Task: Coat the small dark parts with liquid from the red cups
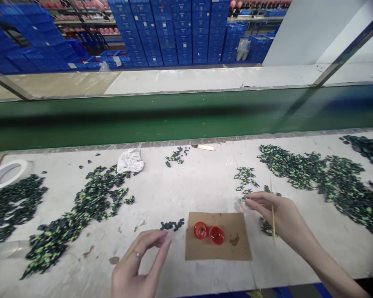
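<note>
My right hand (pixel 276 215) holds a thin wooden stick (pixel 272 207) upright between its fingers, with the fingertips reaching toward a small cluster of dark green-marked parts (pixel 245 179). My left hand (pixel 139 265) hovers low at the front with thumb and fingers curved close together; nothing is visible in it. Just beyond its fingertips lies a little group of dark parts (pixel 172 224). Between my hands a brown cardboard square (pixel 217 236) carries two small red caps (pixel 209 232) with red paint in them.
Large heaps of dark parts with green dots spread at the left (pixel 77 211) and right (pixel 329 182). A crumpled white cloth (pixel 129 161), a tape roll (pixel 6 174) and a small blade (pixel 202 147) lie farther back. A green conveyor belt (pixel 174 116) runs behind the table.
</note>
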{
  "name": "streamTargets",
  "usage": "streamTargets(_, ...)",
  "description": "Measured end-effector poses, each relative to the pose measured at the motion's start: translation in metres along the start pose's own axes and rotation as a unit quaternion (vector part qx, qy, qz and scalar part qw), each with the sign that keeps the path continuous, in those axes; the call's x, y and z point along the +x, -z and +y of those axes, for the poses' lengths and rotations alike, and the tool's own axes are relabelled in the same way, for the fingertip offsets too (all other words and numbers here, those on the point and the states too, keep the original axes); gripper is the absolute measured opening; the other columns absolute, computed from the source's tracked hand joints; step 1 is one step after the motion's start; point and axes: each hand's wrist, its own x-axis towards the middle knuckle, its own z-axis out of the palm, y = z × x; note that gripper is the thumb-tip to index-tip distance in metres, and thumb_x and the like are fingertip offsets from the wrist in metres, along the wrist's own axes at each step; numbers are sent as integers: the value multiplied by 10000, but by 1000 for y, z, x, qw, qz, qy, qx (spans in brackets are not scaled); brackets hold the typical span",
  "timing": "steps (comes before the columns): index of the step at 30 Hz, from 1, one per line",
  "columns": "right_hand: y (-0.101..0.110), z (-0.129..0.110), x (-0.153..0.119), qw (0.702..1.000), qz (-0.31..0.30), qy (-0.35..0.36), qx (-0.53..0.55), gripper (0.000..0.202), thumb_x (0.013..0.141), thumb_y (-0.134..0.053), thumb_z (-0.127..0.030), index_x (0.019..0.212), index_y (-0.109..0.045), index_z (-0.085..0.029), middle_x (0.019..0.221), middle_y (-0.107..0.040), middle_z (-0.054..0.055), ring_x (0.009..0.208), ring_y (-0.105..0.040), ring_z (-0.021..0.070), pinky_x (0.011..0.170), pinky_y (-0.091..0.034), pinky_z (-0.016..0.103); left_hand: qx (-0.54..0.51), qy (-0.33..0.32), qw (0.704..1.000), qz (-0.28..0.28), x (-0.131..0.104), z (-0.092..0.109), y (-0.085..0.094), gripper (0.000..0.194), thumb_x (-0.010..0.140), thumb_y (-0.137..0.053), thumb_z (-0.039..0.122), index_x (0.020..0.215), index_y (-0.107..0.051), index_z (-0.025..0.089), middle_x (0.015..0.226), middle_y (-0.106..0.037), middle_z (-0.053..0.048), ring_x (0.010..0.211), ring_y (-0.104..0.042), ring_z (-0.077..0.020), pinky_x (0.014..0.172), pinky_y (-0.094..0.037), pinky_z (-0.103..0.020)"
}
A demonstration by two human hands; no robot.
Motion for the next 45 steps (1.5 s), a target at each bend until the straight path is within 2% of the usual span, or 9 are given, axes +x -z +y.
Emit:
streamTargets(3,-1,28,19,995,49,51,-73,515,892,-657,-700,873,-828,-215,912,-774,124,795,-705,307,751,-558,467,115,-45,992,-13,0,-34,3,203,831,-805,113,976,-780,252,914,-730,-6,721,-633,-154,779,-504,-227)
streamTargets(7,-10,43,14,977,135,103,-130,532,955,-555,-679,995,-811,-214,969,-696,125,955,-633,327,819,-497,466,181,-58,981,-34,-9,-68,-6,89,937,-715,225,989,-784,249,980,-759,-38,852,-730,-207,832,-556,-283)
streamTargets(11,-12,47,-3,966,172,122,-149,392,996,-566,-573,1022,-778,-245,988,-660,69,734,-588,207,668,-469,366,208,-78,974,-53,-14,-80,-13,112,978,-677,265,1023,-774,231,980,-773,-39,863,-763,-201,801,-583,-285)
streamTargets(18,-9,49,-23,968,159,140,-138,250,1019,-592,-469,1040,-744,-271,1004,-658,30,717,-607,161,633,-473,308,228,-91,966,-82,-12,-79,-12,137,1021,-598,256,976,-725,234,945,-754,-15,791,-741,-164,734,-583,-263)
streamTargets(28,-12,40,-36,971,145,159,-107,197,1034,-603,-419,1047,-745,-284,1050,-709,29,929,-697,186,777,-511,282,284,-93,943,-147,-10,-69,0,138,1023,-567,198,1011,-676,282,988,-764,23,808,-755,-166,742,-572,-281)
streamTargets(33,-12,33,-43,977,130,144,-90,345,1139,-352,-374,1199,-682,-292,867,-714,-5,727,-672,123,667,-533,205,318,-132,924,-165,-2,-61,-2,197,1014,-525,139,935,-665,254,925,-768,20,753,-756,-163,660,-570,-277)
streamTargets(35,-10,29,-47,979,124,138,-83,352,1146,-305,-372,1182,-644,-279,824,-684,-10,710,-661,117,652,-538,177,343,-147,910,-182,3,-58,-2,189,991,-556,109,941,-681,241,905,-772,13,748,-771,-176,633,-586,-291)
streamTargets(39,-8,14,-53,983,89,149,-57,203,1104,-441,-386,1015,-579,-268,888,-659,1,805,-678,120,717,-561,142,405,-179,865,-237,14,-47,-3,207,924,-607,18,901,-720,189,829,-757,-19,709,-779,-237,612,-643,-375)
streamTargets(45,-17,-4,-53,974,-56,212,56,182,1073,-590,-272,1116,-755,-335,855,-784,-34,744,-761,117,691,-595,144,493,-213,783,-313,29,-22,-17,466,694,-395,-204,798,-751,78,784,-770,-146,683,-784,-356,542,-665,-495)
